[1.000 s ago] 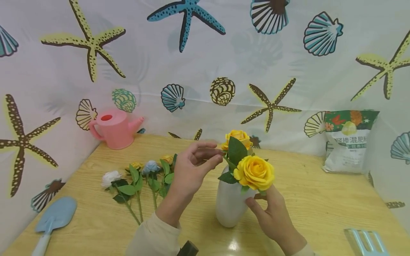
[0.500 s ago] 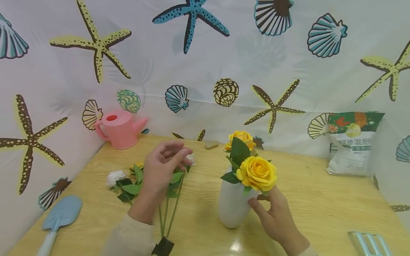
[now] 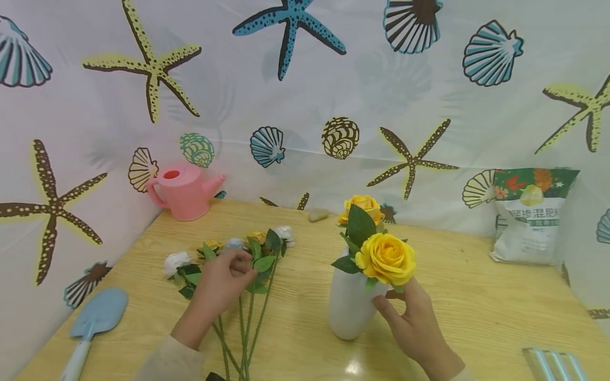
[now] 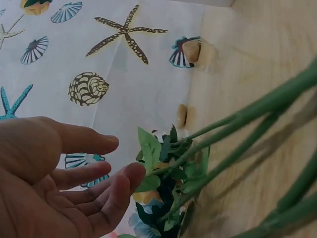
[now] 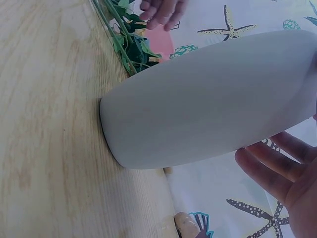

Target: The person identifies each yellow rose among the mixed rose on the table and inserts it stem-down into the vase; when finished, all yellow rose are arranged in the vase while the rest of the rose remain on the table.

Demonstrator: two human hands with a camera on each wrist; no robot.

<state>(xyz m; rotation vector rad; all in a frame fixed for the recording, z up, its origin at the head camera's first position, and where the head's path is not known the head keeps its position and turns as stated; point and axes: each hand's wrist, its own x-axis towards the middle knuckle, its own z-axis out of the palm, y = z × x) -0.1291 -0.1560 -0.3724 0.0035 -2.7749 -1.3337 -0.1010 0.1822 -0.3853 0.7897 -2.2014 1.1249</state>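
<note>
- White cloth (image 3: 305, 100) hangs behind the table (image 3: 457, 312), thin and lightly creased, printed with starfish and ribbed seashells; the tabletop is pale yellow, wood-grained and slightly glossy.
- On that table, right of the middle, stands the vase (image 3: 350, 309): white, smooth, tall, rounded in the sides and narrower at the foot.
- Out of its mouth rise two roses, a full yellow bloom in front (image 3: 387, 259) with layered petals and a deeper yellow one behind (image 3: 369, 203), with pointed dark green leaves.
- The right hand (image 3: 412, 325) holds the vase near its top, thumb on the near side, other fingers against the far wall.
- The left hand (image 3: 221, 283) is over the loose flowers (image 3: 251, 328), fingers loosely bent and the thumb apart from them; whether a fingertip touches a leaf, I cannot tell.
- Those flowers lie bunched on the left side: white, yellow and pale blue heads, broad leaves, slim green stems crossing toward the near edge.
- Farther back stand a smooth pink watering can (image 3: 188, 196) and, far right, a crinkled printed bag (image 3: 531, 227), with a rounded stone (image 3: 317, 214) between.
- Nearer the front lie a pale blue trowel (image 3: 102, 312), spade-shaped, and a slotted tool (image 3: 555, 364), partly cut off.
</note>
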